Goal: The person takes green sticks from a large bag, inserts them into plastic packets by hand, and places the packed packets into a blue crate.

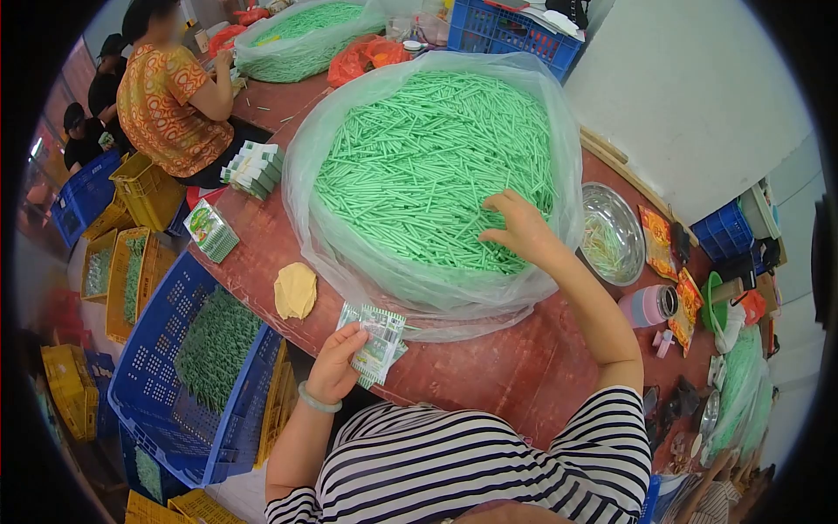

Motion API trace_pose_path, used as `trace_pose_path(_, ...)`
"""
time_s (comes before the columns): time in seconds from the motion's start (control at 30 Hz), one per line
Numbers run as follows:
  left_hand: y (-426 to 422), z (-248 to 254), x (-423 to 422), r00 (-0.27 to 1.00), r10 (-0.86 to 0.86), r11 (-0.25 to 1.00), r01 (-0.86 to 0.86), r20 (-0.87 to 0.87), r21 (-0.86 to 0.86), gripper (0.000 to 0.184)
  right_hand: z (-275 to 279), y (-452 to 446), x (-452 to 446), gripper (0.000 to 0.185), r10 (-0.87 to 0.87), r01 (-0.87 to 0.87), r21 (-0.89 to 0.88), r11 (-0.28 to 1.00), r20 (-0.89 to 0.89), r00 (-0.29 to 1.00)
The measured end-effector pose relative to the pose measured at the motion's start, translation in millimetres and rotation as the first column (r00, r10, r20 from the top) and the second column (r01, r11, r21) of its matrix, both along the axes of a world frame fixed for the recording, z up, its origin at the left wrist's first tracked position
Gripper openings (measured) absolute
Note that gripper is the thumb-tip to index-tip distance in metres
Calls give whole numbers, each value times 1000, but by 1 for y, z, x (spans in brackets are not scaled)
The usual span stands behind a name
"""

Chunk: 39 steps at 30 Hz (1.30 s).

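Observation:
A large clear plastic bag (305, 210) full of short green sticks (436, 157) stands open on the red table. My right hand (517, 229) is over the lower right part of the sticks, thumb and fingers apart, with nothing visible between them. Near the table's front edge my left hand (339, 362) holds a small printed green-and-white packet (381, 336) between thumb and fingers. Part of another packet shows beneath it. A folded yellow cloth (295, 291) lies to the left of the bag. Farther left is a stack of printed packets (210, 230).
A blue crate (153, 349) with green packets stands left of the table. A metal bowl (614, 234) and a pink cup (648, 306) are at the right. More bundles (254, 168) and a person in orange (175, 105) are at the upper left.

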<state>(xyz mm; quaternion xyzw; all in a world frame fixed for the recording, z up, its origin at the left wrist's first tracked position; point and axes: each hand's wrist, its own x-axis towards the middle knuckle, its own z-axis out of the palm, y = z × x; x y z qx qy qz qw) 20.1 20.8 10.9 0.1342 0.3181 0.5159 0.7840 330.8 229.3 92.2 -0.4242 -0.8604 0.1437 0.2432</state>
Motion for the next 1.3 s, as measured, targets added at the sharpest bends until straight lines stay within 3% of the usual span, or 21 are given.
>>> trace_pose_path(0.03, 0, 3, 1, 1000, 0, 1000, 0, 0, -4, 23, -2, 1, 2, 33, -15, 15, 4, 1000, 1, 1000)
trace_pose_path(0.13, 1, 13, 3, 1000, -17, 1000, 17, 3, -4, 24, 4, 3, 3, 36, 30, -13, -212, 977, 78, 996)
trace_pose_path(0.23, 2, 14, 4, 1000, -31, 999, 31, 1, 6, 24, 13, 6, -4, 33, -125, 124, -237, 964, 11, 992)
trace_pose_path(0.33, 2, 10, 7, 999, -36, 999, 35, 14, 12, 26, 4, 18, -9, 26, -106, 105, -33, 994, -34, 994)
trace_pose_path(0.53, 0, 14, 6, 1000, -30, 999, 30, 4, 15, 27, -4, 28, -14, 9, -58, 59, -27, 998, 39, 998)
trace_pose_path(0.73, -2, 10, 0, 1000, -10, 1000, 9, -23, -11, 24, 19, 13, 6, 14, -38, 52, -228, 972, 66, 997)
trace_pose_path(0.83, 2, 14, 5, 999, -39, 999, 39, -15, 5, 24, 14, -2, 3, 24, -5, 8, -92, 996, 40, 999)
trace_pose_path(0.93, 3, 10, 10, 999, -43, 999, 43, -13, -19, 23, 6, -4, -3, 33, 39, -19, -114, 993, 177, 983)
trace_pose_path(1.03, 5, 6, 11, 999, -47, 998, 46, -21, -33, 20, 17, -8, -13, 27, 54, 7, -189, 982, 316, 947)
trace_pose_path(1.13, 5, 1, 10, 998, -52, 999, 52, -33, -17, 23, 7, -3, -14, 23, 77, -45, -116, 992, 289, 954)
trace_pose_path(1.3, 8, 10, 14, 995, -91, 995, 90, 28, 42, 26, 3, -2, -22, 15, 107, -104, -29, 994, 398, 911)
